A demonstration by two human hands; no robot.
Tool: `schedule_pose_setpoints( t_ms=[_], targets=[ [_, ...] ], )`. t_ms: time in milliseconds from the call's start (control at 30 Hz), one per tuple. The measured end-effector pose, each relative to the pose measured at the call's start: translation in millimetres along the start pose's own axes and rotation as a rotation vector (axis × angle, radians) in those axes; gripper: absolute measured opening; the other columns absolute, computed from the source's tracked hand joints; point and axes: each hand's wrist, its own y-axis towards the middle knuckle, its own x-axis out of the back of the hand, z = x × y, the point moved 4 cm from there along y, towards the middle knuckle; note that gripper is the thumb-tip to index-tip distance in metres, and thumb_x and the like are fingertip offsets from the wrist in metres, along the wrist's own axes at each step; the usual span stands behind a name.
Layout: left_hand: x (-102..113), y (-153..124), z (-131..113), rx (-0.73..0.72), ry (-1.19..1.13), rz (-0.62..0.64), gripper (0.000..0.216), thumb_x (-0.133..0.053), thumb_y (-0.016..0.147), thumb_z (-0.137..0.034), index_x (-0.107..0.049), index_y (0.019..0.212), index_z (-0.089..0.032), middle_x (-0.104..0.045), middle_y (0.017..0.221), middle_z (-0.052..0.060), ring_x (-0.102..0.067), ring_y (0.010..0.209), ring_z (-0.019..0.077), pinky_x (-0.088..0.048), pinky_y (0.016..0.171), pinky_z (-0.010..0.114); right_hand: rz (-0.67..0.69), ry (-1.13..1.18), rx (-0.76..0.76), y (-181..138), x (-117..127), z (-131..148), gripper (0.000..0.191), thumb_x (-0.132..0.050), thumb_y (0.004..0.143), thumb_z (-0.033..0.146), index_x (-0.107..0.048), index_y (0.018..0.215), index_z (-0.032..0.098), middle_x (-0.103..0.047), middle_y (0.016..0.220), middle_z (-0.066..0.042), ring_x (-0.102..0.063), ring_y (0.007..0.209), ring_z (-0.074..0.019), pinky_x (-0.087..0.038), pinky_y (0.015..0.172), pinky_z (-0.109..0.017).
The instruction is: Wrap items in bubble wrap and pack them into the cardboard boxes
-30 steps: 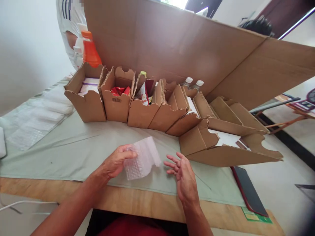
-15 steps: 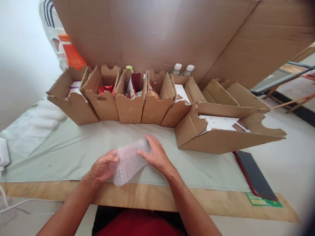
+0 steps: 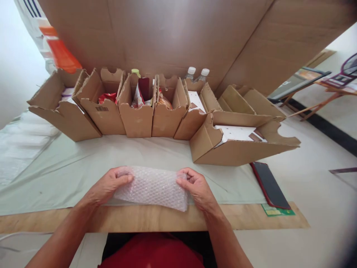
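Observation:
A flat bubble wrap pouch (image 3: 153,188) stretches between my two hands, over the front edge of the cloth-covered table. My left hand (image 3: 111,183) grips its left end, thumb on top and the other fingers behind it. At the right end my right hand (image 3: 195,186) pinches the upper corner between thumb and fingers. The pouch is clear and looks pinkish-white; whether anything lies inside cannot be made out.
Several cardboard bins (image 3: 138,121) line the back, holding packets and white boxes. A larger bin (image 3: 237,150) lies angled at the right, near a dark phone (image 3: 272,184) on a green card (image 3: 277,210). More bubble wrap (image 3: 30,137) lies at the left. A cardboard panel (image 3: 167,33) stands behind.
The pouch has turned from slanted to nearly level. My right hand has moved from lying loosely against it to pinching its right end. The view has shifted a little to the right.

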Motion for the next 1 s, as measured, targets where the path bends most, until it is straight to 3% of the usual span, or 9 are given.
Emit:
schedule_pose_setpoints(
  t_ms=[233, 367, 467, 533, 600, 667, 800, 900, 1000],
  targets=[
    [-20, 12, -20, -0.142, 0.425, -0.12, 0.027, -0.065, 0.08, -0.045, -0.065, 0.081, -0.018, -0.057, 0.068, -0.003, -0.05, 0.062, 0.0135, -0.037, 0.057, 0.024, -0.255, -0.413, 0.166, 11, 24, 0, 0.036, -0.072, 0.075, 0.044, -0.068, 0.101, 0.019, -0.058, 0.065, 0.004, -0.052, 0.057, -0.0129, -0.042, 0.057, -0.026],
    [-13, 21, -14, -0.193, 0.714, -0.294, 0.03, -0.057, 0.08, -0.045, -0.066, 0.089, -0.019, -0.059, 0.07, -0.001, -0.053, 0.063, 0.0168, -0.041, 0.06, 0.028, -0.385, -0.595, 0.252, 18, 38, -3, 0.04, -0.067, 0.077, 0.038, -0.066, 0.112, 0.018, -0.068, 0.082, -0.002, -0.054, 0.055, -0.0129, -0.049, 0.063, -0.031],
    [-5, 10, -13, -0.349, 0.923, -0.556, 0.047, -0.06, 0.08, -0.045, -0.064, 0.119, -0.017, -0.067, 0.094, 0.005, -0.059, 0.075, 0.0203, -0.046, 0.069, 0.033, -0.468, -0.639, 0.306, 10, 48, -8, 0.034, -0.06, 0.083, 0.035, -0.066, 0.113, 0.018, -0.071, 0.109, -0.011, -0.065, 0.077, -0.0199, -0.054, 0.077, -0.039],
    [-8, -3, -17, -0.474, 0.971, -0.666, 0.047, -0.058, 0.085, -0.043, -0.063, 0.124, -0.017, -0.066, 0.104, 0.008, -0.059, 0.079, 0.0203, -0.047, 0.069, 0.033, -0.504, -0.723, 0.422, 0, 43, -5, 0.028, -0.056, 0.089, 0.032, -0.066, 0.112, 0.019, -0.067, 0.124, -0.014, -0.067, 0.103, -0.0255, -0.053, 0.091, -0.044],
    [-20, -11, -23, -0.564, 0.938, -0.627, 0.038, -0.054, 0.089, -0.039, -0.066, 0.118, -0.018, -0.066, 0.103, 0.008, -0.059, 0.079, 0.0188, -0.046, 0.065, 0.03, -0.473, -0.84, 0.564, -7, 22, 2, 0.026, -0.054, 0.093, 0.027, -0.067, 0.114, 0.019, -0.064, 0.132, -0.015, -0.061, 0.12, -0.0277, -0.05, 0.101, -0.047],
    [-36, -7, -26, -0.568, 0.834, -0.463, 0.03, -0.053, 0.09, -0.037, -0.069, 0.109, -0.019, -0.066, 0.096, 0.005, -0.059, 0.075, 0.0163, -0.046, 0.062, 0.027, -0.324, -0.967, 0.656, -6, -16, 8, 0.029, -0.054, 0.094, 0.022, -0.066, 0.12, 0.018, -0.062, 0.137, -0.016, -0.058, 0.126, -0.029, -0.048, 0.104, -0.048],
    [-46, 24, -22, -0.313, 0.545, -0.244, 0.025, -0.059, 0.081, -0.036, -0.069, 0.096, -0.019, -0.067, 0.08, 0.001, -0.058, 0.064, 0.0131, -0.047, 0.059, 0.024, 0.086, -1.164, 0.644, 11, -86, 1, 0.039, -0.058, 0.091, 0.017, -0.063, 0.13, 0.015, -0.057, 0.145, -0.017, -0.051, 0.136, -0.0306, -0.049, 0.104, -0.048],
    [-32, 44, -12, -0.14, 0.432, -0.236, 0.025, -0.057, 0.076, -0.038, -0.064, 0.088, -0.018, -0.062, 0.061, -0.002, -0.051, 0.047, 0.0114, -0.042, 0.046, 0.023, 0.166, -1.245, 0.607, 14, -85, -14, 0.045, -0.06, 0.094, 0.025, -0.058, 0.138, 0.015, -0.053, 0.15, -0.015, -0.046, 0.141, -0.0304, -0.044, 0.11, -0.048],
    [-20, 50, -7, -0.097, 0.405, -0.209, 0.025, -0.058, 0.073, -0.039, -0.062, 0.085, -0.018, -0.061, 0.06, -0.002, -0.053, 0.046, 0.0122, -0.044, 0.043, 0.023, 0.077, -1.312, 0.592, 1, -40, -32, 0.05, -0.055, 0.099, 0.034, -0.053, 0.146, 0.017, -0.049, 0.155, -0.013, -0.042, 0.145, -0.0298, -0.038, 0.114, -0.05]
  ],
)
